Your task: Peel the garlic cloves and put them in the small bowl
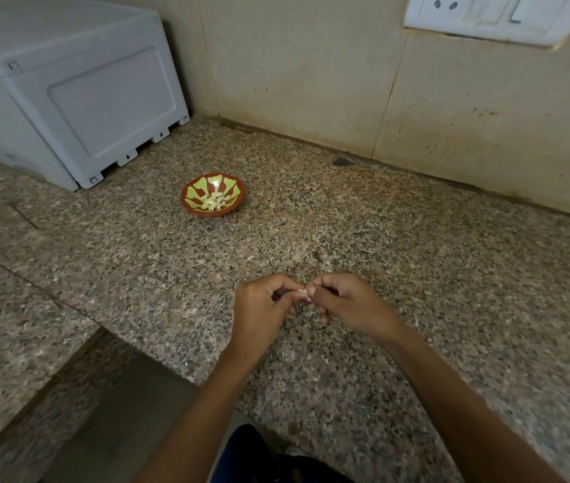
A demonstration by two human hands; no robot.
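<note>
Grey box [67,88] at rear left, clear of the work. Small bowl [213,199] of peeled cloves stands on the bench [416,273] ahead of the hands, probably within reach for drops. Left hand [264,308] and right hand [346,305], fingers curled, pinch one garlic clove [302,292] between them, seemingly stripping its skin.

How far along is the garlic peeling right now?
Done: a small heap of peeled cloves already lies in the small bowl. In hand: the left hand and right hand pinch one garlic clove between their fingertips above the granite counter; bits of skin lie beneath. Left: finish this clove and drop it in. I see no other unpeeled cloves.
</note>
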